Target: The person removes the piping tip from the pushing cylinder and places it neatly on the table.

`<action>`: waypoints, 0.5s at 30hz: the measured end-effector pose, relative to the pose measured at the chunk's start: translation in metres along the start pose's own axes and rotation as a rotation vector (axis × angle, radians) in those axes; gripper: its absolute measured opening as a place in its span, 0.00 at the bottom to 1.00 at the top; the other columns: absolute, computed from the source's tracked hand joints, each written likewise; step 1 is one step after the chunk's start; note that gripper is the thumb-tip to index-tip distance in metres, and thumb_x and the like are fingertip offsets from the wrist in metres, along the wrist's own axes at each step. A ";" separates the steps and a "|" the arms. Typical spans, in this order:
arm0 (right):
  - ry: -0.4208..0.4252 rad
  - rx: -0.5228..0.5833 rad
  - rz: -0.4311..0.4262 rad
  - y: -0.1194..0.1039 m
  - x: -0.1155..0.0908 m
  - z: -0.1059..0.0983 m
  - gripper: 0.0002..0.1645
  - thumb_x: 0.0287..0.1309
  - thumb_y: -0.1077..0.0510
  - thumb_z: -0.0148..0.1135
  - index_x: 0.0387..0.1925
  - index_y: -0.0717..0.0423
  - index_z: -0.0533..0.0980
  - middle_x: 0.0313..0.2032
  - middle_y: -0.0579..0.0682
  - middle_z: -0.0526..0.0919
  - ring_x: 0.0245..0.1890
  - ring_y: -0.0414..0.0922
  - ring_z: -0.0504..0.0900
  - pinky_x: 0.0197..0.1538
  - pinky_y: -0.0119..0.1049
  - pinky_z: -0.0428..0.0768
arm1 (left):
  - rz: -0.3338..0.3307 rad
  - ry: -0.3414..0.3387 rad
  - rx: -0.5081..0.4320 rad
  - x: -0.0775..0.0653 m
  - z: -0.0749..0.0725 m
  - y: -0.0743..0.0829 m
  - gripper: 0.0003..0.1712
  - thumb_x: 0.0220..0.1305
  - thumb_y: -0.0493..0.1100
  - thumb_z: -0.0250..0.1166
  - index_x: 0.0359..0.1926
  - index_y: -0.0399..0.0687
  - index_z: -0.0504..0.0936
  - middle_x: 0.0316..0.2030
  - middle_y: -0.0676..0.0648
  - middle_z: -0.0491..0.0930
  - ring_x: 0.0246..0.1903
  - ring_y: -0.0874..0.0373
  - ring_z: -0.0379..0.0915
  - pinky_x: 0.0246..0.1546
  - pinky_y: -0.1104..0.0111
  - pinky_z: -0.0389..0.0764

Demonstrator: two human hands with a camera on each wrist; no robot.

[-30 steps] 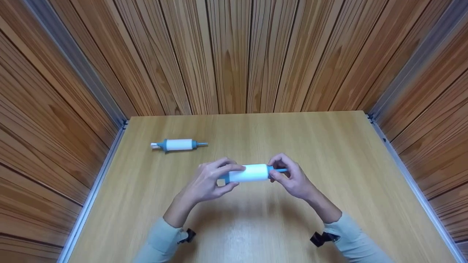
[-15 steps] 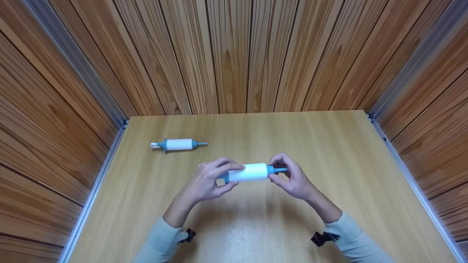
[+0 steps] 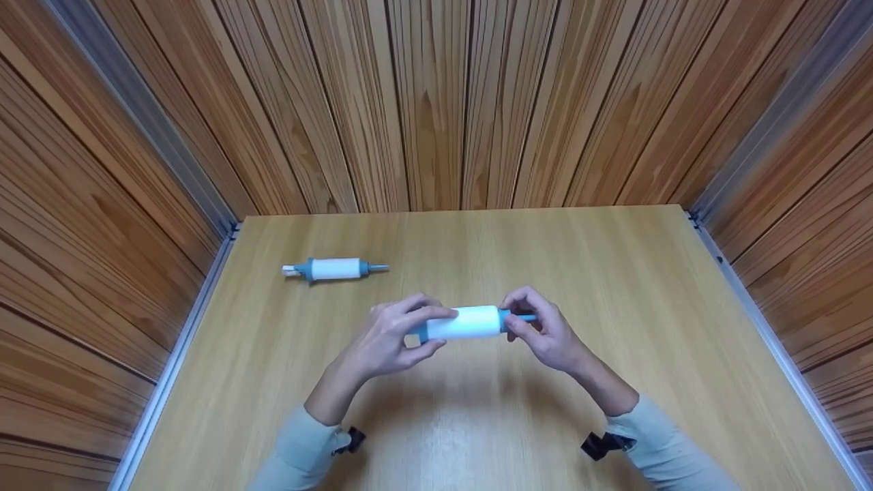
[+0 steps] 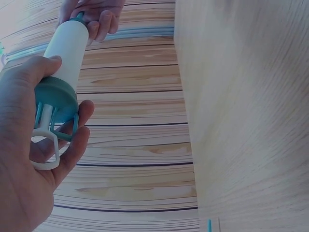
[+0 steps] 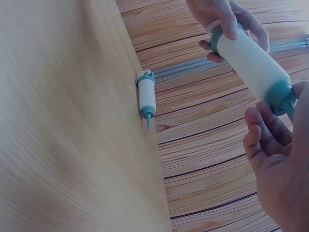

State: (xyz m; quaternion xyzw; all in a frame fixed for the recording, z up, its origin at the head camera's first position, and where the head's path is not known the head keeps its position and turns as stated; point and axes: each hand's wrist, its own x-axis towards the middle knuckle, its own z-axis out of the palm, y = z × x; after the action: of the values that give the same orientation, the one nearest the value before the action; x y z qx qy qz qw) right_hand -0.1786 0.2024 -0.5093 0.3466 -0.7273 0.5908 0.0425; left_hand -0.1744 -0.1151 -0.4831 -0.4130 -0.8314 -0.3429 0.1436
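Wooden panels [image 3: 436,102] are forming the background in the head view, beyond a pale surface [image 3: 600,259]. Near the frame's centre, a white cylinder [image 3: 472,322] with teal ends is lying between both hands, above the surface. The left grip [image 3: 395,335] is holding its left end, thumb below and fingers above, spread to its width. The right grip [image 3: 545,337] is pinching the teal collar [image 3: 503,320] at the right end, almost closed, while a thin nozzle [image 3: 526,318] is showing between its fingers. A second cylinder [image 3: 335,269] is resting left of centre.

The left wrist view is showing the white cylinder slanting across the upper left, the left thumb pressing its body; a white loop handle [image 4: 57,152] is sitting beside the palm.

In the right wrist view, the white cylinder is slanting across the upper right, the right fingertips touching its teal collar.
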 end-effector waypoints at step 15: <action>0.006 0.005 -0.039 0.001 0.000 0.001 0.15 0.70 0.79 0.57 0.56 0.72 0.73 0.49 0.41 0.82 0.42 0.33 0.83 0.41 0.32 0.88 | -0.009 -0.005 -0.013 -0.001 0.000 0.000 0.24 0.70 0.45 0.80 0.65 0.54 0.89 0.57 0.44 0.91 0.49 0.49 0.92 0.48 0.60 0.94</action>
State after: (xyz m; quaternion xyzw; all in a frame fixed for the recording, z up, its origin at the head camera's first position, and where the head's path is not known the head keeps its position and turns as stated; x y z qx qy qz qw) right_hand -0.1785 0.2013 -0.5102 0.3593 -0.7187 0.5927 0.0553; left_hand -0.1738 -0.1161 -0.4837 -0.4112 -0.8313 -0.3480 0.1373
